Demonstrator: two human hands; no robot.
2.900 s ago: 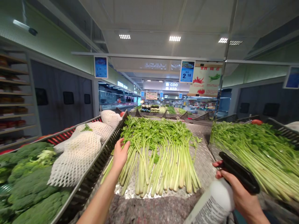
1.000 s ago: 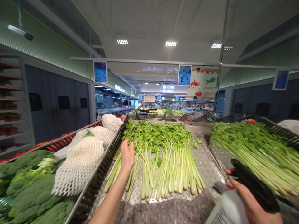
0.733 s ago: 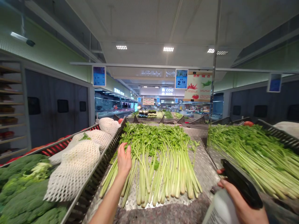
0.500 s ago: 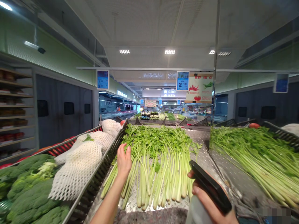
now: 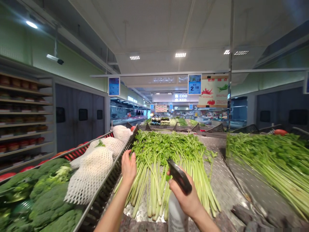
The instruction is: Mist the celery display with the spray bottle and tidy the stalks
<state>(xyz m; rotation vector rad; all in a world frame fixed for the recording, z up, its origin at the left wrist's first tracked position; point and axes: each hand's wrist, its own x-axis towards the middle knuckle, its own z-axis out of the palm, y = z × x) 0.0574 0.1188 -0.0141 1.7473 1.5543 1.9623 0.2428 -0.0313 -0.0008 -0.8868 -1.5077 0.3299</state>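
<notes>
A wide heap of celery (image 5: 154, 167) lies on a metal diamond-plate shelf (image 5: 218, 190), leaves to the back and pale stalk ends toward me. My right hand (image 5: 187, 196) is wrapped round the neck of a spray bottle (image 5: 178, 212) with a black trigger head, held upright above the front stalks. Its nozzle points forward over the leaves. At the heap's left edge is my left hand (image 5: 129, 166), fingers loosely curved and thumb apart, with nothing visible in it. Whether it touches the stalks I cannot tell.
Left of the celery, a black crate wall (image 5: 103, 183) borders broccoli (image 5: 53, 196) and produce in white foam nets (image 5: 93, 170). A mirror panel (image 5: 265, 193) on the right reflects the celery. Dark cloth (image 5: 243, 214) lies at the front right. Price signs (image 5: 194, 84) hang overhead.
My right hand has brought the spray bottle leftward, from the celery's right side to over its middle. The view has turned slightly left; my left hand stays by the heap's left edge.
</notes>
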